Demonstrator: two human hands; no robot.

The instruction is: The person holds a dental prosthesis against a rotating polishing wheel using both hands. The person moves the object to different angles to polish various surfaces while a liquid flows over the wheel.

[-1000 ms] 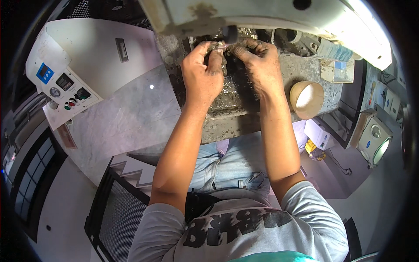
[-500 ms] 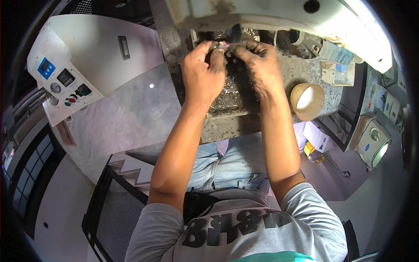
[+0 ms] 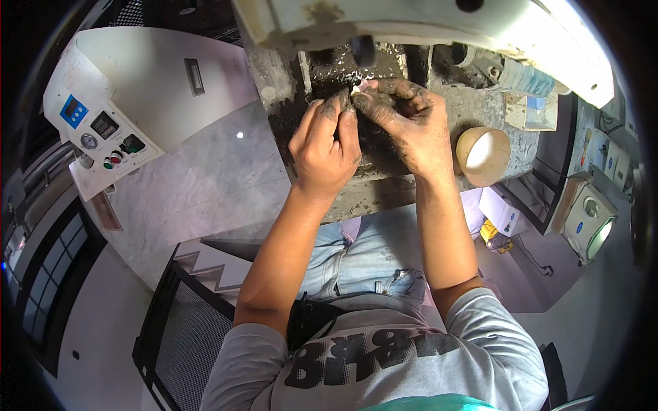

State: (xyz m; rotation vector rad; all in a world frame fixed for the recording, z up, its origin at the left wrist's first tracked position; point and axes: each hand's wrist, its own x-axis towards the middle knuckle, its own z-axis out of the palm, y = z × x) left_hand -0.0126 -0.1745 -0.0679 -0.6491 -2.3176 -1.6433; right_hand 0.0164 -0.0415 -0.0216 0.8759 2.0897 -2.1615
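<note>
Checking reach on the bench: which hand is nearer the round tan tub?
Right. The right hand is just left of the round tan tub; the left hand lies farther left, beyond it.

Grimy hands meet over a dark work plate

The left hand point(image 3: 327, 147) and right hand point(image 3: 404, 123) pinch a small pale piece point(image 3: 359, 88) between blackened fingertips above the dirty machine bed point(image 3: 384, 181). A tape roll point(image 3: 483, 156) sits just right; a control panel point(image 3: 103, 133) lies well left.
</note>
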